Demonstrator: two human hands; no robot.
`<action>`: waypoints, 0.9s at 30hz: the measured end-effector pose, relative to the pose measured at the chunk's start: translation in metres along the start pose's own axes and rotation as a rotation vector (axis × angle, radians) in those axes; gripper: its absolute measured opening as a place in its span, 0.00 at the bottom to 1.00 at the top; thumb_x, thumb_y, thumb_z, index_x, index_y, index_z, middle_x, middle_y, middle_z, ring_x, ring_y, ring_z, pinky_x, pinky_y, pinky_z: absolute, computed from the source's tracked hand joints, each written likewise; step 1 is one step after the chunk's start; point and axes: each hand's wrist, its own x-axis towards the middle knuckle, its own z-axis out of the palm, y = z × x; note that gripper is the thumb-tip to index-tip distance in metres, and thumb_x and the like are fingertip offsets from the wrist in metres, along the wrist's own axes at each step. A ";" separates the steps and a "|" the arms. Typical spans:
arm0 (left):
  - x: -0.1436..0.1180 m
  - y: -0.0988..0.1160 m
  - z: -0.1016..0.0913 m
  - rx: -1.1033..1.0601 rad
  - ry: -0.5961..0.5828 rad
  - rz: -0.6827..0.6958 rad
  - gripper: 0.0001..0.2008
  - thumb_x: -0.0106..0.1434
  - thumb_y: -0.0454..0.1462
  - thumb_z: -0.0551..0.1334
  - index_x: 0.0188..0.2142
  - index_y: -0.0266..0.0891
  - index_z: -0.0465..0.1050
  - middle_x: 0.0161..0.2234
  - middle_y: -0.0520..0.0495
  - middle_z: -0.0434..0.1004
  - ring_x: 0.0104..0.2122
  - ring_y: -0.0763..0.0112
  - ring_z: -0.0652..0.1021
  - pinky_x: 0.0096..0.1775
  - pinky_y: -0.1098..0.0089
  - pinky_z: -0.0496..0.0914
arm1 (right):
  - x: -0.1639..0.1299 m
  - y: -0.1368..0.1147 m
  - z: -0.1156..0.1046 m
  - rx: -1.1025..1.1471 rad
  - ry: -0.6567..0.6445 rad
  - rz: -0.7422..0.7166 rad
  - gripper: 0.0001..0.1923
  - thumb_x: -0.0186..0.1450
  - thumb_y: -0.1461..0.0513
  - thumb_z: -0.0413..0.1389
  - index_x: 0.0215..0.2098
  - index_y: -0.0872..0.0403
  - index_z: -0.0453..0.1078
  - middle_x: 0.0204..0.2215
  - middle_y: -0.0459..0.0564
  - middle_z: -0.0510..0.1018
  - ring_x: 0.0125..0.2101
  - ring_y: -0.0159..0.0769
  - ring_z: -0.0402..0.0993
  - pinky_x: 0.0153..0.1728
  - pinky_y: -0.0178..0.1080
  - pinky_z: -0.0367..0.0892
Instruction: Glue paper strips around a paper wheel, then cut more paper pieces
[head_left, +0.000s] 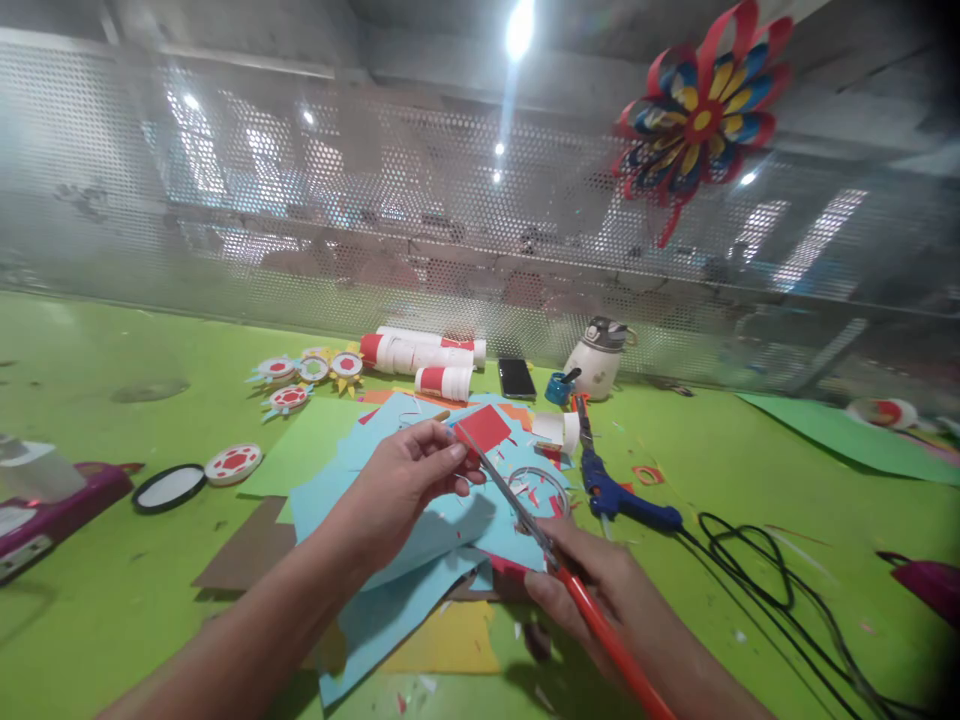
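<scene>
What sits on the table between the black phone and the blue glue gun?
In the head view, between the phone and the glue gun lie a small blue cup and a white roll, at the edge of the paper pile.

The left hand [409, 478] and the right hand [600, 590] are above a heap of light blue paper sheets [420, 530] lying on the green table [112, 600], the left hand ahead and to the left of the right. Between them run the red-handled scissors [555, 570], blades reaching forward to the small red paper square [485, 428] at the left fingertips. Right of the heap lies a blue glue gun [622, 498], and its black cable [750, 570] loops further right. Behind the heap lie red-and-white paper rolls [424, 355], with a black phone [517, 378] and a white jug [598, 358] to their right. Left of the heap sits a black-rimmed round lid [169, 487], and paper flower discs [311, 372] lie behind it.
</scene>
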 end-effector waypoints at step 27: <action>0.000 -0.005 0.000 -0.029 -0.012 -0.024 0.07 0.57 0.35 0.66 0.30 0.35 0.69 0.28 0.49 0.75 0.29 0.74 0.75 0.32 0.74 0.68 | -0.001 0.004 0.002 0.225 -0.058 0.018 0.20 0.67 0.49 0.49 0.39 0.57 0.69 0.28 0.51 0.75 0.22 0.32 0.68 0.23 0.34 0.65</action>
